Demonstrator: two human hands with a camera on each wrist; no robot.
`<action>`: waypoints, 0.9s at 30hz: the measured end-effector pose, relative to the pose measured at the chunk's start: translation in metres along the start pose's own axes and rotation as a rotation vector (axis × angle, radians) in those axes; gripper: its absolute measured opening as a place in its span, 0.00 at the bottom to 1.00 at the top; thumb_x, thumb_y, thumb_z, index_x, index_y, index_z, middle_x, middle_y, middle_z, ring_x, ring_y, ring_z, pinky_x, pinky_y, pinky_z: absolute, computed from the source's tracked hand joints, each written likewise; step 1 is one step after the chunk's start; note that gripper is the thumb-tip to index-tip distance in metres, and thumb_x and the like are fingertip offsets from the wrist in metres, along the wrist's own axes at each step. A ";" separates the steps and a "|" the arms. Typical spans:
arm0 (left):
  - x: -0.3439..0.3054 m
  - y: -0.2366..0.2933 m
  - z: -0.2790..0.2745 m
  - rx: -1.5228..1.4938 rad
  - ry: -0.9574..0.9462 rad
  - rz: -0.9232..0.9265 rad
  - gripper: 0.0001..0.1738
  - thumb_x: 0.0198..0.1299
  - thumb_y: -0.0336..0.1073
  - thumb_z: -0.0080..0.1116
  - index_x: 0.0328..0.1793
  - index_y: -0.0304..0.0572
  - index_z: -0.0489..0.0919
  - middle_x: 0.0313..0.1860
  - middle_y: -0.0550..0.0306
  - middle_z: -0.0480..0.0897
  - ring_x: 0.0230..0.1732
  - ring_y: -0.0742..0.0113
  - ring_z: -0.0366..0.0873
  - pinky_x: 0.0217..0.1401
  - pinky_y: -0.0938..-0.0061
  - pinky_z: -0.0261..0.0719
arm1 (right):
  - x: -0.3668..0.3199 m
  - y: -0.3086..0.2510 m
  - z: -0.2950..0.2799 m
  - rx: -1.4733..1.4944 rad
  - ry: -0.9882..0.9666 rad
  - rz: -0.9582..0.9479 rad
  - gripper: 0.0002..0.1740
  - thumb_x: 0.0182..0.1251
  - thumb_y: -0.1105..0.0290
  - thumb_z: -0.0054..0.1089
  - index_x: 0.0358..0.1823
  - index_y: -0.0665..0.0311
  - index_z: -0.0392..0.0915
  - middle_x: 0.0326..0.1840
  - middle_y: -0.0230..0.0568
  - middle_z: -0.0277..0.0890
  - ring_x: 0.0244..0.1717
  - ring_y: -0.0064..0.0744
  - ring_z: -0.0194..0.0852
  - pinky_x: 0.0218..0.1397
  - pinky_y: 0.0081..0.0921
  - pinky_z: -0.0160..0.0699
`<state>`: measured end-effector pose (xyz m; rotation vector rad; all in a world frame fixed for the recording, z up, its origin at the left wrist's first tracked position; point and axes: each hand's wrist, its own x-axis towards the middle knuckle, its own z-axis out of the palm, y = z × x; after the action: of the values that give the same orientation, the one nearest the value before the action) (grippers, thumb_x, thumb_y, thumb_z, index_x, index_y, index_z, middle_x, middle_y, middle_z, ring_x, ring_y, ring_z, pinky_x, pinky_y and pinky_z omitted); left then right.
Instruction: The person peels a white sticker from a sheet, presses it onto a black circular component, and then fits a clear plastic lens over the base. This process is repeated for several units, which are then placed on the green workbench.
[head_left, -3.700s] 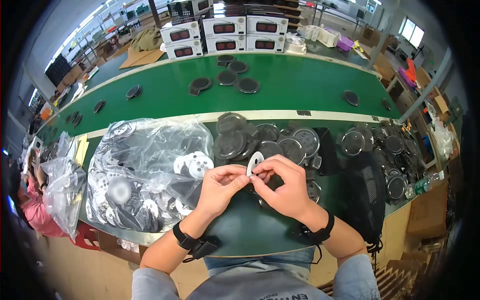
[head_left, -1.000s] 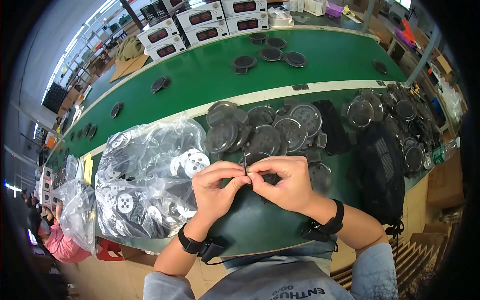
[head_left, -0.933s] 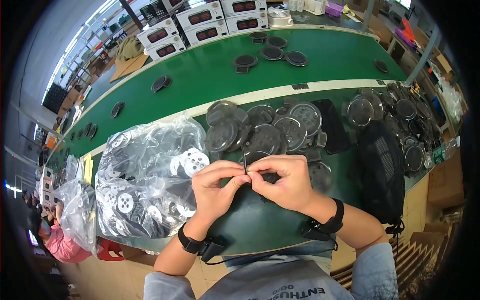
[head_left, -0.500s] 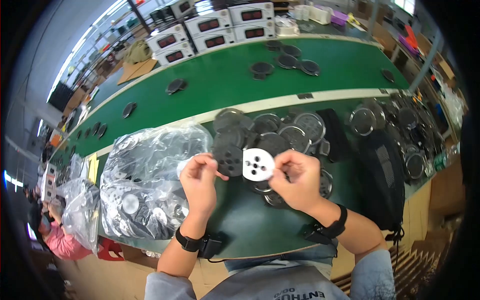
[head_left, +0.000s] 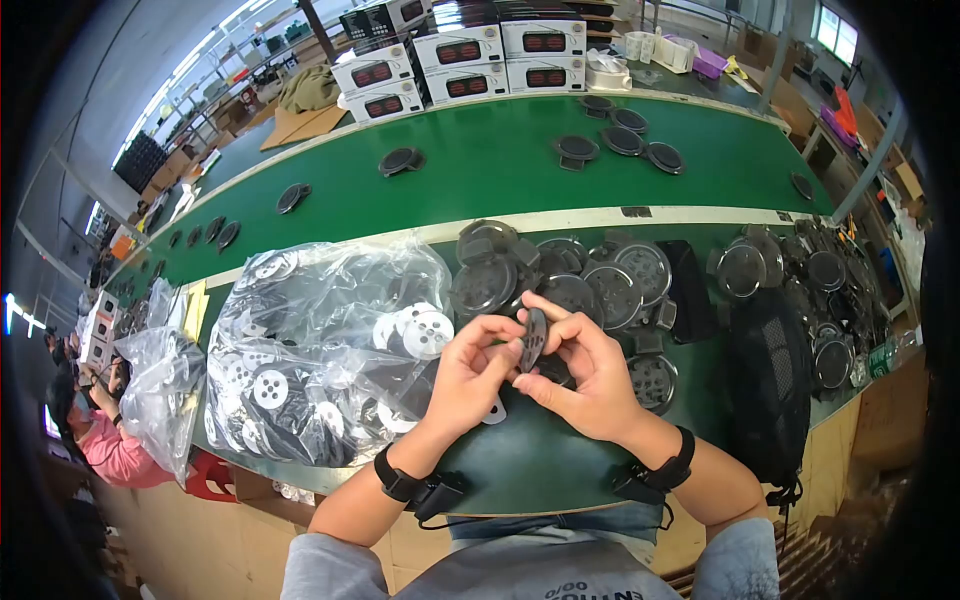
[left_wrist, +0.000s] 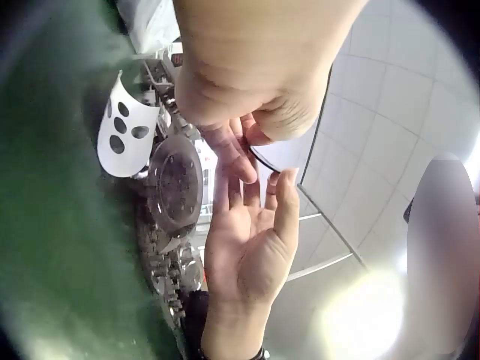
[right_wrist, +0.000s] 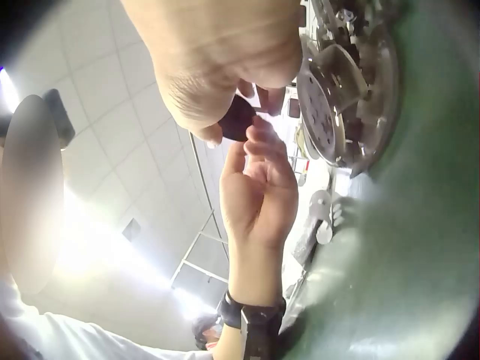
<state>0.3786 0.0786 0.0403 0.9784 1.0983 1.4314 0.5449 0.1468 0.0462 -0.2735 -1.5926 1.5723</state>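
In the head view, a thin black disc with holes (head_left: 533, 342) stands on edge between both hands. My left hand (head_left: 462, 375) pinches its left side with thumb and fingers. My right hand (head_left: 592, 378) holds it by the edge, index finger near the top and thumb near the bottom. The left wrist view shows the right thumb at the disc's thin rim. A white backing sheet with matching holes (left_wrist: 127, 135), curled, lies on the green table below the hands. Just beyond them sits a heap of dark translucent round covers (head_left: 490, 285).
A clear plastic bag (head_left: 330, 265) of black-and-white discs lies left. On the right are a black mesh pouch (head_left: 770, 380), a dark flat slab (head_left: 688, 295) and a pile of round parts (head_left: 828, 272). Boxes (head_left: 545, 75) stand behind the green belt (head_left: 480, 180).
My hands parted the white backing sheet from the black disc, left holding black and right holding white. The right hand let the sheet go onto the table, and both hands now hold the disc.
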 end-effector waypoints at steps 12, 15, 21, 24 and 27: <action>0.036 0.009 -0.048 1.066 0.152 0.498 0.17 0.54 0.26 0.68 0.51 0.37 0.81 0.50 0.45 0.83 0.55 0.45 0.80 0.61 0.60 0.77 | 0.004 -0.009 -0.003 0.133 0.234 -0.005 0.23 0.60 0.81 0.66 0.52 0.64 0.64 0.71 0.52 0.63 0.65 0.36 0.72 0.69 0.36 0.72; 0.032 0.017 -0.048 0.993 0.182 0.515 0.13 0.56 0.26 0.67 0.47 0.35 0.81 0.46 0.45 0.84 0.51 0.47 0.82 0.56 0.61 0.79 | 0.004 -0.010 -0.002 0.111 0.245 0.017 0.22 0.62 0.81 0.64 0.53 0.63 0.64 0.71 0.51 0.63 0.65 0.36 0.72 0.68 0.35 0.72; 0.016 0.040 -0.043 0.737 0.346 0.392 0.09 0.62 0.30 0.67 0.45 0.35 0.81 0.41 0.53 0.84 0.43 0.65 0.83 0.50 0.72 0.79 | 0.007 -0.009 0.000 0.078 0.173 -0.002 0.23 0.60 0.79 0.65 0.54 0.66 0.64 0.72 0.55 0.62 0.65 0.38 0.72 0.67 0.36 0.72; 0.015 0.031 -0.034 0.366 0.433 0.428 0.08 0.68 0.31 0.62 0.50 0.35 0.80 0.40 0.60 0.84 0.42 0.76 0.80 0.44 0.78 0.79 | 0.003 -0.009 -0.001 0.060 0.077 -0.044 0.27 0.58 0.77 0.68 0.57 0.68 0.67 0.72 0.57 0.63 0.65 0.39 0.72 0.67 0.37 0.72; 0.012 0.026 -0.022 0.216 0.369 0.376 0.09 0.72 0.33 0.57 0.52 0.36 0.79 0.44 0.62 0.84 0.44 0.79 0.79 0.48 0.80 0.79 | 0.001 -0.010 -0.003 0.014 -0.076 -0.103 0.31 0.57 0.75 0.74 0.61 0.69 0.70 0.72 0.57 0.64 0.66 0.39 0.73 0.66 0.35 0.74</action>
<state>0.3494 0.0866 0.0603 1.1452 1.4125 1.8803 0.5500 0.1482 0.0549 -0.1231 -1.6269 1.5300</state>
